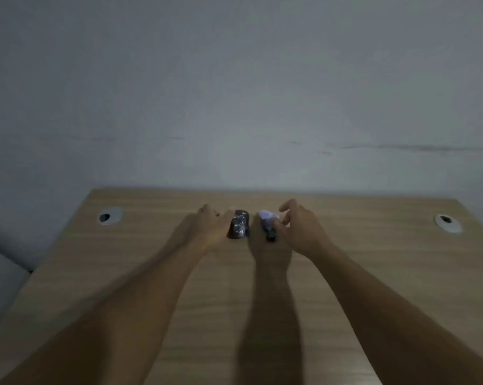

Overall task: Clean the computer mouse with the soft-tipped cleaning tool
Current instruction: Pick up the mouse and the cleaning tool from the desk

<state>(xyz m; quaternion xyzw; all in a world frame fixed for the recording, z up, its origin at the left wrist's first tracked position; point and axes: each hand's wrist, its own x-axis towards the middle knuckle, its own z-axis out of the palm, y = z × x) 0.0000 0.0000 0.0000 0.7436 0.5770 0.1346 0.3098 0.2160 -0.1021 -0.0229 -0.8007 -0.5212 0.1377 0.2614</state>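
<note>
A small black computer mouse (239, 225) lies near the far middle of the wooden desk (373, 259). My left hand (211, 227) rests against the mouse's left side, thumb touching it. Just right of the mouse lies the cleaning tool (268, 223), a short black handle with a pale lilac soft tip pointing away from me. My right hand (301, 227) has its thumb and fingertips on the tool's black handle, other fingers curled above. The frame is blurred, so how firm either hold is stays unclear.
Two round grey cable grommets sit in the desk, the left grommet (110, 216) and the right grommet (448, 222). A plain grey wall rises behind the desk's far edge. The desk's left edge drops off beside a grey surface.
</note>
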